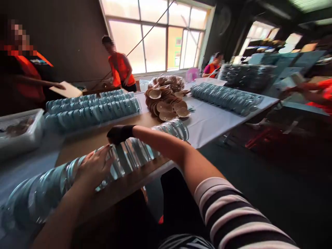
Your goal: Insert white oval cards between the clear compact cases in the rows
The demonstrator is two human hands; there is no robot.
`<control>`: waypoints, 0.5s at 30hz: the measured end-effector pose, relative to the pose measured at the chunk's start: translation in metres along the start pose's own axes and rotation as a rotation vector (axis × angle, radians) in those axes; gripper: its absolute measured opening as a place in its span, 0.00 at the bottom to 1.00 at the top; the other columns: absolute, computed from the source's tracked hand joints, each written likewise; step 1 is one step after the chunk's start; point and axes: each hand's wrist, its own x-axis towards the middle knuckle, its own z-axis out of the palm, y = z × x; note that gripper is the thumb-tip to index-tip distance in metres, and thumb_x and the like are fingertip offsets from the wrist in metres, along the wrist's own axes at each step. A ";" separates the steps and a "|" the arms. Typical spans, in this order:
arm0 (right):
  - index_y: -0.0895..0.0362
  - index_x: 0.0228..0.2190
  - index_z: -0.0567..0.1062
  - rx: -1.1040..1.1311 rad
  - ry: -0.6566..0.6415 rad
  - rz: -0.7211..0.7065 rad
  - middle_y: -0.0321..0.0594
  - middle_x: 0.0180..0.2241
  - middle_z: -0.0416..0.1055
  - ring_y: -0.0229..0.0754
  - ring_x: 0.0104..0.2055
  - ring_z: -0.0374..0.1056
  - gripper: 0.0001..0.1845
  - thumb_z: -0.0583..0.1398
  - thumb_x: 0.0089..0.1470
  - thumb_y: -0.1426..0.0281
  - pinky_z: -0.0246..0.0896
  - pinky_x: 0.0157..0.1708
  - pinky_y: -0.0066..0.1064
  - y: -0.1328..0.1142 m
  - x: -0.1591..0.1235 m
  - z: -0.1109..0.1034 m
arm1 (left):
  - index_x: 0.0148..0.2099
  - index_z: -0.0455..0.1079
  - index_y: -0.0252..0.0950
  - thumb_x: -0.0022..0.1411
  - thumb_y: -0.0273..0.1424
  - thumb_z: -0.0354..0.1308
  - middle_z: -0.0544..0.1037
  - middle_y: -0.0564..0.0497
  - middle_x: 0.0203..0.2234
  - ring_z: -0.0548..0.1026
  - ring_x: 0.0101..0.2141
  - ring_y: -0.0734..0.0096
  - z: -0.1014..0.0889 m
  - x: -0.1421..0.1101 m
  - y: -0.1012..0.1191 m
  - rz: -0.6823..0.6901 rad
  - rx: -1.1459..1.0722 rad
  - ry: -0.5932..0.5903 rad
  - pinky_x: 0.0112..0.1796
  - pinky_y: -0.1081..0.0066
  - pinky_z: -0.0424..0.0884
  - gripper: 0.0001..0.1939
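Observation:
A long row of clear, bluish round plastic pieces (46,192), standing on edge, runs along the near side of the table. My left hand (94,169) is bare and rests on the near side of this row, its fingers stretched out across the rims. Just beyond it my right hand (120,134), in a black glove, bends down over the top of the row. The fingertips of the gloved hand are hidden among the pieces. Under the row lies a brown cardboard sheet (75,147).
Brown shallow dishes (166,107) are heaped mid-table. More rows of clear pieces stand back left (95,112) and right (225,98). A white bin (22,133) is at left. People in orange vests (120,67) are around the table (207,128).

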 end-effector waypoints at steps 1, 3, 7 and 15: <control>0.47 0.45 0.79 0.026 0.010 -0.160 0.20 0.43 0.78 0.30 0.42 0.68 0.15 0.61 0.56 0.70 0.58 0.42 0.18 -0.004 -0.003 0.002 | 0.63 0.64 0.34 0.70 0.40 0.41 0.72 0.40 0.59 0.70 0.59 0.53 -0.004 -0.001 0.004 -0.007 -0.002 -0.007 0.60 0.51 0.61 0.26; 0.55 0.44 0.80 0.076 0.049 -0.416 0.29 0.44 0.79 0.32 0.44 0.68 0.16 0.58 0.56 0.75 0.57 0.44 0.20 -0.004 -0.013 0.019 | 0.64 0.63 0.36 0.70 0.38 0.42 0.69 0.42 0.62 0.66 0.62 0.56 -0.010 -0.002 0.011 -0.006 -0.003 -0.011 0.62 0.53 0.58 0.25; 0.61 0.44 0.80 0.086 0.119 -0.445 0.49 0.42 0.78 0.43 0.40 0.73 0.15 0.57 0.59 0.72 0.60 0.37 0.28 0.001 -0.047 0.103 | 0.64 0.63 0.38 0.70 0.37 0.47 0.66 0.46 0.65 0.63 0.64 0.61 -0.011 0.003 0.011 -0.055 -0.032 -0.062 0.64 0.56 0.53 0.23; 0.55 0.47 0.79 0.155 0.444 -0.249 0.46 0.45 0.78 0.46 0.44 0.74 0.19 0.51 0.65 0.65 0.64 0.42 0.33 0.046 -0.078 0.136 | 0.66 0.61 0.35 0.71 0.34 0.48 0.59 0.43 0.68 0.54 0.68 0.58 -0.025 0.011 0.034 -0.028 -0.069 -0.041 0.66 0.52 0.49 0.24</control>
